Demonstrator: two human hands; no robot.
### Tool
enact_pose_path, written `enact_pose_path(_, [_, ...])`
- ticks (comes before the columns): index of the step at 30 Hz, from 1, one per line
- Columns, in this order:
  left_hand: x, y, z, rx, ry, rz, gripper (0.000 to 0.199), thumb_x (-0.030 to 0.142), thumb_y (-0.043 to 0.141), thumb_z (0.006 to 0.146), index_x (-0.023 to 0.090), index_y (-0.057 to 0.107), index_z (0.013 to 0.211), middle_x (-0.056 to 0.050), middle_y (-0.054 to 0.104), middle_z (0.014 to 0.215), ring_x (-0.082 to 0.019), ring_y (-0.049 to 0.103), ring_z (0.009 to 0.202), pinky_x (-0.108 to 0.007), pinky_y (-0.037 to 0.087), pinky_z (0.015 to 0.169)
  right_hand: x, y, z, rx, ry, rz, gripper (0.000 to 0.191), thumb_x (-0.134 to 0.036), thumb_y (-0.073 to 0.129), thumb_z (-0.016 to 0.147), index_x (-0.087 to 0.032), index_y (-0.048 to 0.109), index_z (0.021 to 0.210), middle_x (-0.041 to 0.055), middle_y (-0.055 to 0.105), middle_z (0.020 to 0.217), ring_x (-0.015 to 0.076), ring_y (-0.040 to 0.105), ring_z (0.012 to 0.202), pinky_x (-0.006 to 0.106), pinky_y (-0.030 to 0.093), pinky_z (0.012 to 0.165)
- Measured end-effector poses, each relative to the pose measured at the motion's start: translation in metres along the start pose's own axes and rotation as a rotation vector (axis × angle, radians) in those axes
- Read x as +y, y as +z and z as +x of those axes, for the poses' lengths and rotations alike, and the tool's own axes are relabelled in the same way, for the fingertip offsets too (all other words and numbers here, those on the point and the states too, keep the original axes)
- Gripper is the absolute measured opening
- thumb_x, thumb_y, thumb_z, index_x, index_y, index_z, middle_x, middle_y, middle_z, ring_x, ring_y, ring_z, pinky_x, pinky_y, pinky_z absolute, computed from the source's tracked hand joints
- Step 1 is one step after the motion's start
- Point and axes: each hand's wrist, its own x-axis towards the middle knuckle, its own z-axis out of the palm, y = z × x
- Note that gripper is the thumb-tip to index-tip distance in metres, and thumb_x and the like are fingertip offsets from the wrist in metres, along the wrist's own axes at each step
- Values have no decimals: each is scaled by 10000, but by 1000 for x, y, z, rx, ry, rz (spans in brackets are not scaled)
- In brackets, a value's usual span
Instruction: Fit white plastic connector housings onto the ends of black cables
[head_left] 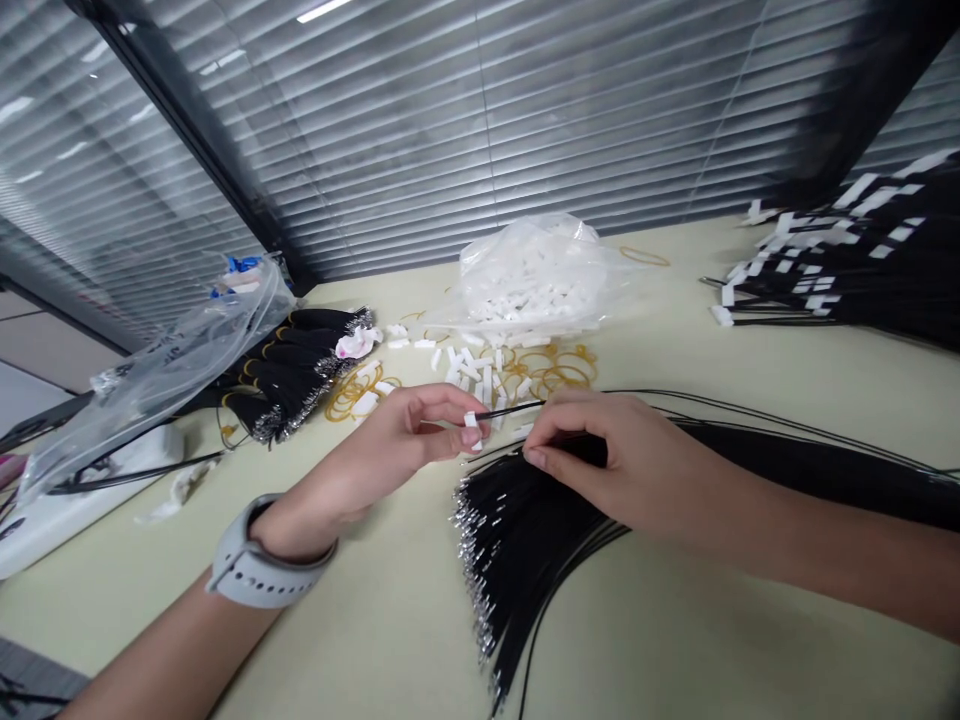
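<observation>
Between the thumb and fingers of my left hand (409,435) is a small white connector (473,428), with the end of a black cable (510,410) at it. My right hand (607,445) is pinched just to the right, over the upper edge of a large bundle of black cables (525,520); what its fingertips hold is too small to make out. Silvery bare ends (474,580) fan out at the bundle's left side. Loose white connectors (486,378) lie behind my hands, beside yellow rubber bands (551,370).
A clear bag of white pieces (534,275) sits near the window blinds. At the left are tied black cable bundles (289,365), a plastic bag (187,345) and a white box (97,500). More cables with white ends (847,265) lie back right on the table (360,640).
</observation>
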Motion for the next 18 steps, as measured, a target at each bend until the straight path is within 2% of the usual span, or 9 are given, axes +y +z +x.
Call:
enact_pose_path(7, [-1, -2, 0, -7, 28, 44, 211, 272, 640, 698, 164, 597, 874, 8, 601, 799, -41, 540, 715, -137, 420, 664, 2, 2, -1, -46, -66, -42, 118, -179, 478, 790, -179, 558, 703, -57, 515, 594, 30, 391, 497, 166, 280, 476])
enact_pose_path(14, [-3, -2, 2, 11, -23, 21, 210, 239, 641, 692, 174, 591, 886, 11, 615, 784, -45, 560, 708, -142, 420, 667, 4, 4, -4, -36, -102, -159, 169, -226, 367, 867, -163, 487, 766, -14, 525, 733, 67, 435, 641, 192, 318, 590])
enact_pose_path(18, [-4, -4, 3, 14, -26, 59, 232, 267, 642, 690, 172, 580, 893, 7, 613, 782, -52, 553, 705, -146, 393, 630, 8, 5, -3, -10, -40, -301, 210, -268, 339, 876, -158, 443, 730, -2, 500, 681, 85, 409, 596, 211, 275, 536])
